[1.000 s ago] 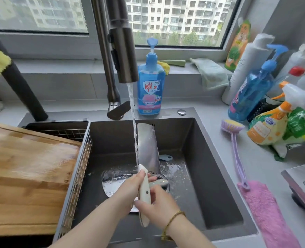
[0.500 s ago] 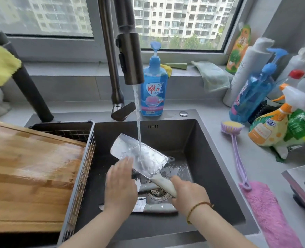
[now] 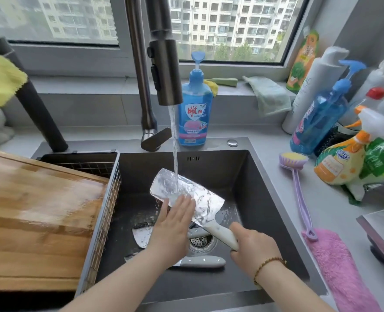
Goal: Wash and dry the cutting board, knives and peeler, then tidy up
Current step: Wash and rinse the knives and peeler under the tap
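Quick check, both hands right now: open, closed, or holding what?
Left hand: open, straight fingers pressed on the cleaver.
Right hand: grips the cleaver's white handle.

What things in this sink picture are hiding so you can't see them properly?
Head view only:
- Grey-handled knife: blade mostly hidden under the left forearm.
- Cleaver: the left hand covers part of the blade, and the right hand wraps the handle end.
- Cutting board: cut off by the left picture edge.
- Peeler: I cannot find it. It may be under the cleaver or arms.
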`<state>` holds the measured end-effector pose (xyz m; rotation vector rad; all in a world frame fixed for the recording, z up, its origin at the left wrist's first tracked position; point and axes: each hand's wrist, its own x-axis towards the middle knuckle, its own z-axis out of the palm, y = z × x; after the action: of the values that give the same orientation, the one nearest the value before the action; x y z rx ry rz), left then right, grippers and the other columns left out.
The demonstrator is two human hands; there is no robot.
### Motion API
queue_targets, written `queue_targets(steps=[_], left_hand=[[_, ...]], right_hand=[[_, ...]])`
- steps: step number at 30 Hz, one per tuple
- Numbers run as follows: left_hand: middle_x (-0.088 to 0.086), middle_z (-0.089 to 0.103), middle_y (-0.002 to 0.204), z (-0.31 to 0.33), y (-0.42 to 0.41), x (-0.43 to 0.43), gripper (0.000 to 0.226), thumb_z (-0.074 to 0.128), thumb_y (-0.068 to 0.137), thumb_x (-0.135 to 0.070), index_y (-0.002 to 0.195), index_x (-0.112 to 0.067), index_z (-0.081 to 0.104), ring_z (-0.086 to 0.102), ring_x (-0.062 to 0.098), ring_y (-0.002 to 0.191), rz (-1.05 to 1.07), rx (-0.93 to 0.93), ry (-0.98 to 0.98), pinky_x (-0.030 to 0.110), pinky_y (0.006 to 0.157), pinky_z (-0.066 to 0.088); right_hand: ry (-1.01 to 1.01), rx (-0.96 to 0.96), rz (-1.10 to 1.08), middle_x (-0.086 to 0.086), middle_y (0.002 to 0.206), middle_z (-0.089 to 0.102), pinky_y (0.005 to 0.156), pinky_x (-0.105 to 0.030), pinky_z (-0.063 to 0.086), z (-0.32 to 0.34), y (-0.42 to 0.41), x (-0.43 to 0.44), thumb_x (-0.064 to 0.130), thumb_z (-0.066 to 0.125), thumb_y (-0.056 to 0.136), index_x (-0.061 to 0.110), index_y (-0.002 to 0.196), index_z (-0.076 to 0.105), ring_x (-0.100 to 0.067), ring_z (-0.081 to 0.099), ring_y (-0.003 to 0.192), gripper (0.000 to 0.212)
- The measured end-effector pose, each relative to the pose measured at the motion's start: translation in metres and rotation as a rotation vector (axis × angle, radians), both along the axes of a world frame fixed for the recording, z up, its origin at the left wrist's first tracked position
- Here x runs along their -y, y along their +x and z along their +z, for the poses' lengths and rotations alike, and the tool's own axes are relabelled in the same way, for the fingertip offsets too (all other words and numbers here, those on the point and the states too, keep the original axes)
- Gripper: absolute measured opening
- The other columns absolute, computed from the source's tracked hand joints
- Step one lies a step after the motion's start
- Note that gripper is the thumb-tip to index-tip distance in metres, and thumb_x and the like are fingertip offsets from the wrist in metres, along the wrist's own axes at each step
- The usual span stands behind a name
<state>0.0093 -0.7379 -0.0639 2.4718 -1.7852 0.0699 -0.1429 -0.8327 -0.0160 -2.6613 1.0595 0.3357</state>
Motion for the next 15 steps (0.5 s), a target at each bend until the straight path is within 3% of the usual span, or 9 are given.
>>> queue_targets(steps=[1, 2, 4, 6, 9, 11, 15], left_hand=[[-0.003, -0.025, 0.144, -0.006, 0.001, 0.000, 0.081, 0.042, 0.087, -0.018, 0.136, -0.014, -0.023, -0.020, 0.010, 0.134, -0.041, -0.006, 0.021, 0.033, 0.104, -0.030], [0.001, -0.006, 0.151, -0.007, 0.004, 0.001, 0.088, 0.050, 0.080, -0.021, 0.143, -0.013, -0.010, -0.001, 0.012, 0.140, -0.085, 0.069, -0.049, 0.033, 0.109, -0.024], [0.007, 0.041, 0.143, 0.000, 0.015, -0.002, 0.092, 0.063, 0.056, -0.026, 0.140, -0.006, 0.031, 0.043, 0.017, 0.130, -0.021, 0.077, -0.008, 0.032, 0.113, -0.015], [0.005, 0.041, 0.142, -0.003, 0.014, -0.002, 0.084, 0.061, 0.058, -0.021, 0.137, -0.007, 0.038, 0.044, 0.018, 0.129, -0.077, 0.004, 0.023, 0.030, 0.110, -0.016], [-0.003, 0.059, 0.128, -0.005, 0.000, -0.001, 0.072, 0.044, 0.055, -0.025, 0.126, -0.016, 0.045, 0.055, 0.013, 0.119, -0.247, -0.087, 0.033, 0.031, 0.111, 0.006], [-0.006, 0.060, 0.126, -0.010, 0.006, -0.003, 0.072, 0.046, 0.054, -0.029, 0.125, -0.019, 0.043, 0.054, 0.012, 0.120, -0.285, -0.056, 0.044, 0.031, 0.110, 0.009], [0.004, 0.067, 0.114, -0.006, 0.027, -0.005, 0.083, 0.059, 0.039, -0.026, 0.120, -0.009, 0.053, 0.065, 0.019, 0.104, -0.084, -0.033, -0.040, 0.031, 0.112, 0.002]], right_hand=[[0.001, 0.004, -0.001, 0.004, 0.070, 0.039, 0.065, -0.025, 0.031, 0.001, 0.000, 0.001, 0.024, 0.046, 0.088, 0.026, 0.092, 0.025, -0.022, 0.040, 0.076, 0.021], [0.003, 0.001, -0.002, 0.004, 0.075, 0.044, 0.066, -0.025, 0.031, 0.002, -0.001, 0.002, 0.024, 0.046, 0.088, 0.027, 0.094, 0.028, -0.022, 0.041, 0.076, 0.020], [0.014, -0.018, -0.008, 0.001, 0.089, 0.055, 0.067, -0.024, 0.031, 0.004, -0.002, 0.002, 0.024, 0.047, 0.088, 0.030, 0.100, 0.035, -0.025, 0.046, 0.079, 0.019], [0.028, -0.030, -0.013, 0.001, 0.086, 0.051, 0.067, -0.024, 0.030, 0.002, -0.001, 0.000, 0.023, 0.048, 0.087, 0.028, 0.097, 0.032, -0.025, 0.045, 0.079, 0.019], [0.044, -0.013, -0.010, 0.002, 0.072, 0.039, 0.066, -0.025, 0.029, -0.002, 0.005, -0.003, 0.023, 0.048, 0.087, 0.024, 0.091, 0.026, -0.021, 0.039, 0.077, 0.023], [0.044, -0.010, -0.003, 0.003, 0.076, 0.041, 0.066, -0.024, 0.029, -0.001, 0.007, -0.002, 0.023, 0.048, 0.087, 0.025, 0.091, 0.026, -0.021, 0.039, 0.077, 0.022], [0.039, -0.023, -0.002, 0.005, 0.067, 0.036, 0.054, -0.024, 0.029, 0.001, 0.006, 0.000, 0.023, 0.048, 0.087, 0.025, 0.090, 0.027, -0.021, 0.039, 0.076, 0.021]])
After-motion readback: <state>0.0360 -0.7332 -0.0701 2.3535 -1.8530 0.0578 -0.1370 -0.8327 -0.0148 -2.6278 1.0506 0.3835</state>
